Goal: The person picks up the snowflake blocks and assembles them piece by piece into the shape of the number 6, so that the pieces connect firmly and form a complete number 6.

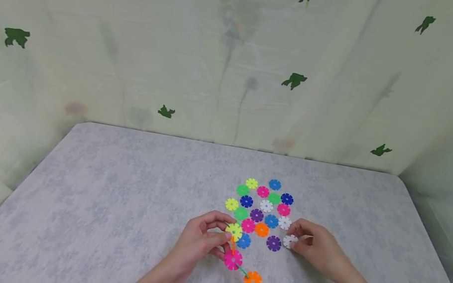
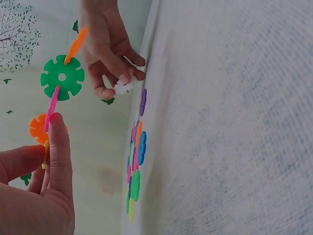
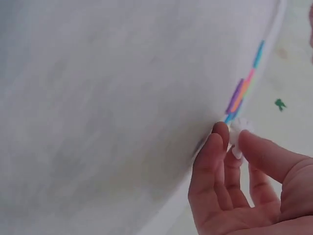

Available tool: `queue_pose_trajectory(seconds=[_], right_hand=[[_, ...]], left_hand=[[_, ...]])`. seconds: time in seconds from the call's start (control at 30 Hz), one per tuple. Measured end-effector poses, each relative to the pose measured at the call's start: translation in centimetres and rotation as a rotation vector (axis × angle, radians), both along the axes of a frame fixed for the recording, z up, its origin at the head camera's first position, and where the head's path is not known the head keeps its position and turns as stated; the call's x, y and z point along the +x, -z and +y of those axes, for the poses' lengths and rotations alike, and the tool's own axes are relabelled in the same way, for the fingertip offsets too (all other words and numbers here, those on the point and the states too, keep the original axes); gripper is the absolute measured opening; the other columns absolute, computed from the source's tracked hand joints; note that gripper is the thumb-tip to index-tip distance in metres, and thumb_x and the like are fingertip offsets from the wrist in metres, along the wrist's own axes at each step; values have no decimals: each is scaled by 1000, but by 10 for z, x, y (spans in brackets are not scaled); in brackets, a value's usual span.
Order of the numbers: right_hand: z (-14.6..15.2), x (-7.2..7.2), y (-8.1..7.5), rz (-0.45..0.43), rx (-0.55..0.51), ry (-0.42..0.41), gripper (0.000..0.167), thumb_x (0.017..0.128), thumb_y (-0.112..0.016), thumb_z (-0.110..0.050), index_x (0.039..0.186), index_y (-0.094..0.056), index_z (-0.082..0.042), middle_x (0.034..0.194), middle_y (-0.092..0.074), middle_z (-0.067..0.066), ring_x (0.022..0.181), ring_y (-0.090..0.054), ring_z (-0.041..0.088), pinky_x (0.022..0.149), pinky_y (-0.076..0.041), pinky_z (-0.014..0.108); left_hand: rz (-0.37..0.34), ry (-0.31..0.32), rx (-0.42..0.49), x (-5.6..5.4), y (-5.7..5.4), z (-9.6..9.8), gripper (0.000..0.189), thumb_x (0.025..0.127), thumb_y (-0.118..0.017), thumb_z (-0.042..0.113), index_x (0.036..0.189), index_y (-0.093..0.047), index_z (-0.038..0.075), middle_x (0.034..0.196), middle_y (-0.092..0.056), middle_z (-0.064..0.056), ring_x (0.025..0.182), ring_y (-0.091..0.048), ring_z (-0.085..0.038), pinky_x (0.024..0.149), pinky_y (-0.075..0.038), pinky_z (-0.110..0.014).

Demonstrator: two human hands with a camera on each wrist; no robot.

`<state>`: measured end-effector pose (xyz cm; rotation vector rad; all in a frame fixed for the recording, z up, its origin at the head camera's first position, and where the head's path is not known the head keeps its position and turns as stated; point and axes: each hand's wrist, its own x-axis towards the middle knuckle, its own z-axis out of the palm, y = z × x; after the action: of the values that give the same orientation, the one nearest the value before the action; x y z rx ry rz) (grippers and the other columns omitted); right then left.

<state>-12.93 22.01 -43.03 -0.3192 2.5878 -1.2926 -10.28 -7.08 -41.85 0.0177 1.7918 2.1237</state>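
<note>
Left hand: we pinch the yellow disc of a chain.
Right hand: we pinch a white disc.
Table: loose discs nearby.

Flower-shaped discs: smooth plastic. Table covering: matt, woven-looking. Backdrop: creased, cloth-like.

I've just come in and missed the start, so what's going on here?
A person's left hand holds a chain of notched discs in yellow, orange, pink and green, pinching it at the yellow disc. The right hand pinches a white disc, which is apart from the chain. More loose discs in several colours lie clustered on the grey table.
</note>
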Motion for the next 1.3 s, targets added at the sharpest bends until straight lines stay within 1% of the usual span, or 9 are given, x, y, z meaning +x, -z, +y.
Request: queue_pose_trajectory(seconds=[0.1,0.17,0.3,0.5,0.6,0.8,1.07,1.2,1.3], right_hand=[[-5,6,-5,-37,-106,34,16,89,-68,1,103,-64,-7,102,-64,8,84,-63,24,73,-56,29],[-11,10,-8,-57,-144,81,18,90,-69,0,105,-64,-6,102,-64,10,82,-66,25,72,-57,29],[-23,19,-14,-57,-188,173,22,89,-70,-1,110,-64,-5,101,-64,10,82,-68,25,74,-57,29],[-42,31,-23,-47,-282,252,24,89,-72,-4,111,-65,-4,100,-66,11,86,-68,28,76,-57,35],[-50,35,-26,-22,-307,258,22,89,-72,-6,111,-67,-7,100,-67,9,87,-68,28,77,-57,36],[-63,42,-30,38,-351,238,21,89,-72,-10,110,-72,-13,102,-70,6,91,-68,28,78,-56,30],[-73,47,-26,65,-386,185,16,91,-70,-14,107,-73,-16,99,-71,1,92,-68,32,81,-55,28],[-76,48,-24,73,-364,146,14,92,-70,-15,104,-73,-20,97,-70,-3,91,-67,26,82,-55,28],[-79,49,-24,93,-327,148,14,91,-71,-14,102,-73,-23,96,-70,-6,90,-67,19,82,-55,27]], left_hand=[[7,12,3,0,1,0,28,92,-66,5,119,-62,1,93,-58,-11,71,-64,-21,63,-57,-32],[13,21,4,1,1,0,28,92,-65,5,120,-62,1,93,-57,-11,71,-64,-21,61,-57,-32],[22,38,13,2,1,1,29,93,-65,5,122,-62,0,95,-55,-10,69,-63,-21,59,-57,-33],[31,50,20,4,1,3,31,93,-65,4,123,-62,-1,96,-55,-10,69,-63,-21,58,-57,-32],[36,55,20,5,-1,4,30,92,-65,3,122,-63,-2,96,-56,-10,68,-64,-20,58,-57,-32],[26,76,11,7,-5,5,29,92,-65,3,120,-63,-3,95,-59,-11,66,-64,-18,59,-57,-31],[13,117,6,8,-5,6,27,92,-64,4,118,-66,-2,92,-61,-10,63,-60,-15,58,-54,-25],[6,129,1,8,-4,7,24,92,-65,4,115,-67,-2,88,-61,-9,60,-56,-13,57,-52,-23],[-3,129,-2,8,-4,7,23,91,-65,4,113,-68,-3,86,-61,-8,57,-55,-12,57,-52,-23]])
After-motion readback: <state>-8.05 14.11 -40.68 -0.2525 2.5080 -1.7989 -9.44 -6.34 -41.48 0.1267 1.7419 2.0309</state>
